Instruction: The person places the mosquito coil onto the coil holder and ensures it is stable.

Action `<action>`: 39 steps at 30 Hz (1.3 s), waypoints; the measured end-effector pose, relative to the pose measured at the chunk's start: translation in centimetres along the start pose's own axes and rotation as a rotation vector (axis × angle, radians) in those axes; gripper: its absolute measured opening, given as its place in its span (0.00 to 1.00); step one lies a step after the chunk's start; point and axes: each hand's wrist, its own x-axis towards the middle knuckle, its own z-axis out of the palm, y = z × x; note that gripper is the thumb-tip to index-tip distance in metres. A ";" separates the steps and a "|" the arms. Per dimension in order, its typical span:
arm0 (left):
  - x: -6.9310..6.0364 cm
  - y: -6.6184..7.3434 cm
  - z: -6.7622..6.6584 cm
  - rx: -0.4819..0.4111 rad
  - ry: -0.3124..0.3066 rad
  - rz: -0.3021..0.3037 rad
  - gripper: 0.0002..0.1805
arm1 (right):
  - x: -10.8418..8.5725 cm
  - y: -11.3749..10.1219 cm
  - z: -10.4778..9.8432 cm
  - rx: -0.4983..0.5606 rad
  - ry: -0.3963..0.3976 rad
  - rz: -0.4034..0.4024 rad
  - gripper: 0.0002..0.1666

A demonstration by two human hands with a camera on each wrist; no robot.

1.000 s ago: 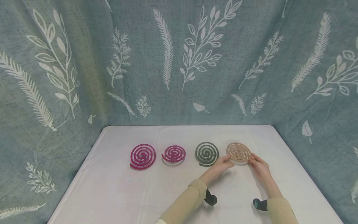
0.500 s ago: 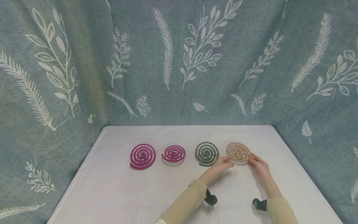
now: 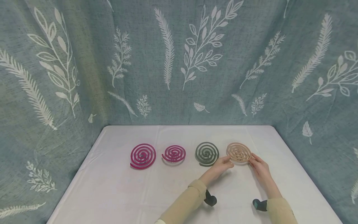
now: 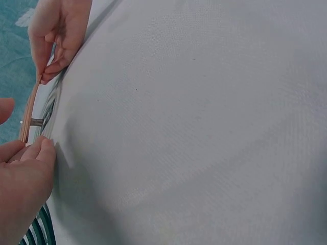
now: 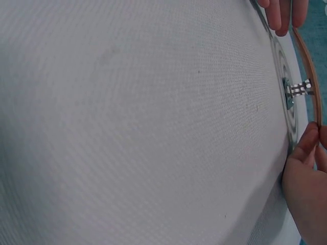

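A tan mosquito coil point(image 3: 238, 151) stands raised on a small metal stand point(image 5: 299, 89) on the white table. My left hand point(image 3: 221, 168) is at its near left edge; the straight fingers touch the rim from below in the left wrist view, while the thumb point(image 4: 5, 109) is held apart. At the opposite rim, my right hand point(image 3: 260, 168) pinches the coil between thumb and fingers. A dark green coil point(image 3: 207, 154) lies flat just beyond my left hand.
Two magenta coils lie farther left: one flat point(image 3: 143, 156), the other point(image 3: 173, 154) raised and tilted. The white-covered table point(image 3: 112, 193) meets a blue-green leaf-print curtain point(image 3: 167, 62) at the back and sides. Dark wrist devices point(image 3: 210, 198) hang below both cuffs.
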 end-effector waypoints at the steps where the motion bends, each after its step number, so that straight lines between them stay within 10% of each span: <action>1: 0.0 0.0 -0.1 -0.001 -0.001 0.000 0.30 | 0.0 0.0 0.0 0.000 0.002 0.001 0.35; 23: -2.0 -0.4 -0.8 -0.014 0.006 0.025 0.31 | -0.2 -0.3 0.5 0.035 0.014 0.007 0.35; 39: -5.8 -2.2 -6.8 -0.031 0.059 0.166 0.27 | -0.4 -0.5 0.7 0.014 0.040 0.011 0.35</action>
